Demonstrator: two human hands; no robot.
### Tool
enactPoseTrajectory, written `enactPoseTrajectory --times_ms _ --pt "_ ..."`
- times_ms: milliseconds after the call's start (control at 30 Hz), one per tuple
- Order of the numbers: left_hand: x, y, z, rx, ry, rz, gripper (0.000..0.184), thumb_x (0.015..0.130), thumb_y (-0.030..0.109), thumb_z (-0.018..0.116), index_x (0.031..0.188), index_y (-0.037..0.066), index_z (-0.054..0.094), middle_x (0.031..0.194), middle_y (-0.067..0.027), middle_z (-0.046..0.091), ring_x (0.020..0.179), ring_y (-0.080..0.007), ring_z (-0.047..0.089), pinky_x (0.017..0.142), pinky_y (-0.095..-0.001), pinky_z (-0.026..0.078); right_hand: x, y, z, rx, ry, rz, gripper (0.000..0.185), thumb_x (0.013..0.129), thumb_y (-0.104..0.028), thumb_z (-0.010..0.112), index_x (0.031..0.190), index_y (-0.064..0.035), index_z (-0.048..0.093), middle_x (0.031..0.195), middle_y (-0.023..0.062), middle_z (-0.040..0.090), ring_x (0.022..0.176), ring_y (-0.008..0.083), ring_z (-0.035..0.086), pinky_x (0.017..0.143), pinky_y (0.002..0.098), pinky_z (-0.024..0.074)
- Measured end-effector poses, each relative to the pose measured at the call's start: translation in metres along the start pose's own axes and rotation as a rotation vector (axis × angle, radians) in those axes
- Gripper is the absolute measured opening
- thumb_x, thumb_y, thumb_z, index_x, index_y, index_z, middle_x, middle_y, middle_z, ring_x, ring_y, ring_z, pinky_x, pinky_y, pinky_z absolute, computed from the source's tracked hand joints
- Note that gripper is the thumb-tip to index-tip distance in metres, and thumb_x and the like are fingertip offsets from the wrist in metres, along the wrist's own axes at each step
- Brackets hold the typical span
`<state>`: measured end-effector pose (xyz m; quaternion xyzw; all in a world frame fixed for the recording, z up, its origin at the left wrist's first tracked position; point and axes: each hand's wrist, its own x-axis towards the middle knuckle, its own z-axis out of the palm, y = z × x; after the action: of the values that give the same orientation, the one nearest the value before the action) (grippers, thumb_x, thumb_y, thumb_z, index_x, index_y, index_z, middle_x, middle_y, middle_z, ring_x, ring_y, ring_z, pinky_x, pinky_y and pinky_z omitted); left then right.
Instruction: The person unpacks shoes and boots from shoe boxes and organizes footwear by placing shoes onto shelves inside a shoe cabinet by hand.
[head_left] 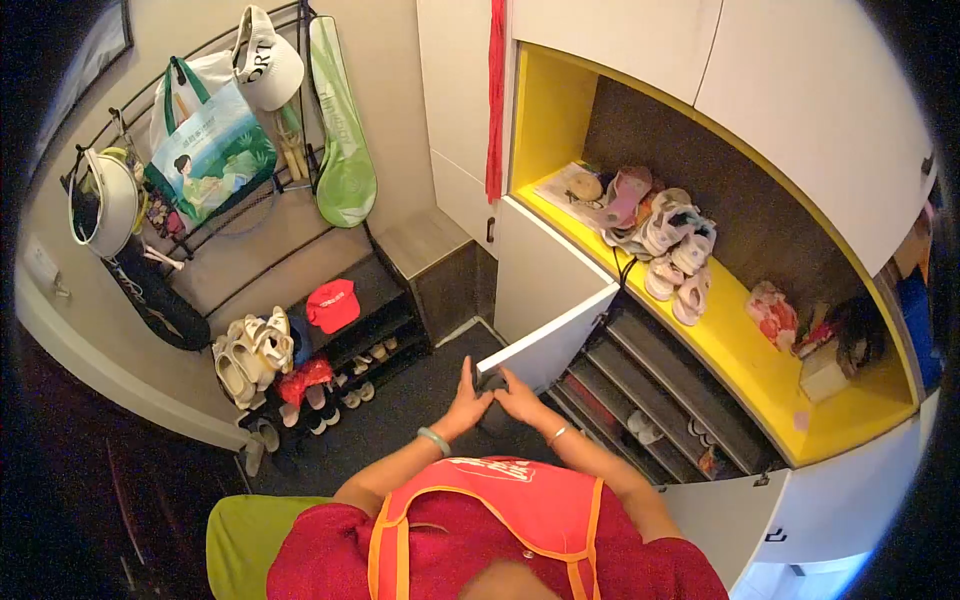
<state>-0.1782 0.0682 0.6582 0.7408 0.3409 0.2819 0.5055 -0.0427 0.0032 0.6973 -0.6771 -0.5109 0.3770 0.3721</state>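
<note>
My left hand (466, 408), with a pale bangle at the wrist, and my right hand (518, 398), with a silver bangle, meet in front of me. Between them is a small dark grey thing (491, 383), pinched by the fingers of both; its kind I cannot make out. Just beyond the fingertips stands the edge of an open white cabinet door (550, 330). Whether the fingers touch that door is unclear.
Dark shoe shelves (640, 385) lie behind the door. Above them a yellow ledge (730, 345) carries several shoes (675, 235). Left, a low shoe rack (375, 335) holds a red cap (333, 305) and more shoes. Bags (215, 150) hang on the wall. A green seat (240, 545) is beside me.
</note>
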Motion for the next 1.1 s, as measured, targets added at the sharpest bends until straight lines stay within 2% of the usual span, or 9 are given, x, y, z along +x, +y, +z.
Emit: enactPoseTrajectory --times_ms 67,200,267,533,567,633,900,933,1100 --pt "-0.029 -0.012 0.000 -0.411 -0.008 -0.236 0.085 0.079 0.018 0.056 0.136 0.001 -0.004 0.123 -0.0257 0.041 0.108 -0.0317 0.047 0.092 -0.0341 0.037 -0.008 0.009 0.017 -0.084 -0.102 0.015 0.056 0.079 -0.025 0.052 0.124 0.0044 0.037 0.123 0.0238 0.045 0.115 0.0341 0.043 0.097 0.0366 0.0333" --pt "-0.045 -0.086 0.012 -0.560 -0.348 -0.576 0.052 0.085 0.032 0.048 0.122 -0.003 0.037 0.105 -0.0152 0.055 0.093 -0.0229 0.055 0.078 -0.0305 0.047 -0.037 0.007 0.008 -0.121 -0.248 0.028 0.052 0.083 -0.032 0.050 0.121 0.0039 0.042 0.121 0.0258 0.045 0.113 0.0349 0.045 0.095 0.0369 0.0354" --pt "-0.060 0.019 -0.008 -0.436 -0.434 -0.772 0.038 0.089 0.032 0.041 0.107 0.000 0.049 0.098 -0.0110 0.056 0.086 -0.0197 0.057 0.072 -0.0301 0.050 -0.053 -0.003 0.000 -0.072 -0.315 0.098 0.053 0.084 -0.034 0.049 0.120 0.0039 0.042 0.120 0.0260 0.046 0.111 0.0352 0.046 0.093 0.0374 0.0370" --pt "-0.033 -0.026 0.082 -0.658 -0.705 -0.930 0.039 0.086 0.034 0.045 0.113 0.006 0.046 0.104 -0.0115 0.056 0.090 -0.0236 0.057 0.075 -0.0387 0.050 -0.094 0.067 -0.034 0.016 -0.017 0.198 0.055 0.080 -0.031 0.054 0.122 0.0022 0.042 0.118 0.0245 0.048 0.109 0.0346 0.048 0.093 0.0372 0.0374" --pt "-0.025 -0.075 0.101 -0.409 -0.813 -0.487 0.042 0.084 0.035 0.048 0.116 0.007 0.044 0.106 -0.0122 0.054 0.094 -0.0245 0.055 0.076 -0.0409 0.048 -0.100 0.077 -0.044 -0.016 0.058 0.184 0.055 0.080 -0.031 0.054 0.122 0.0023 0.042 0.119 0.0242 0.048 0.110 0.0340 0.047 0.094 0.0366 0.0368" --pt "-0.012 -0.007 0.125 -0.506 -0.675 -0.928 0.056 0.079 0.036 0.058 0.123 0.009 0.036 0.113 -0.0130 0.050 0.101 -0.0253 0.050 0.080 -0.0419 0.043 -0.123 0.057 -0.085 -0.022 0.173 0.177 0.050 0.082 -0.026 0.054 0.122 0.0023 0.042 0.119 0.0222 0.048 0.111 0.0320 0.047 0.093 0.0353 0.0369" --pt "0.062 0.286 0.217 -0.526 -0.593 0.047 0.051 0.083 0.019 0.057 0.124 0.000 0.034 0.114 -0.0121 0.047 0.105 -0.0178 0.044 0.091 -0.0276 0.036 -0.193 -0.038 -0.287 -0.125 0.864 0.035 0.042 0.084 -0.020 0.052 0.121 -0.0038 0.044 0.115 0.0203 0.052 0.106 0.0291 0.052 0.090 0.0351 0.0393" --pt "0.071 0.312 0.231 -0.591 -0.622 0.153 0.050 0.082 0.018 0.058 0.124 0.001 0.035 0.115 -0.0122 0.045 0.107 -0.0188 0.043 0.093 -0.0285 0.034 -0.199 -0.041 -0.307 -0.174 1.037 -0.175 0.041 0.084 -0.019 0.052 0.122 -0.0046 0.044 0.110 0.0204 0.055 0.103 0.0295 0.054 0.088 0.0352 0.0403" --pt "0.122 0.342 0.322 -0.246 -0.457 0.575 0.067 0.081 0.028 0.058 0.131 -0.002 0.024 0.128 -0.0248 0.034 0.121 -0.0337 0.032 0.100 -0.0359 0.026 -0.225 -0.026 -0.392 -0.367 1.171 -0.149 0.048 0.085 -0.020 0.051 0.127 -0.0029 0.037 0.114 0.0212 0.052 0.106 0.0319 0.051 0.089 0.0358 0.0394"
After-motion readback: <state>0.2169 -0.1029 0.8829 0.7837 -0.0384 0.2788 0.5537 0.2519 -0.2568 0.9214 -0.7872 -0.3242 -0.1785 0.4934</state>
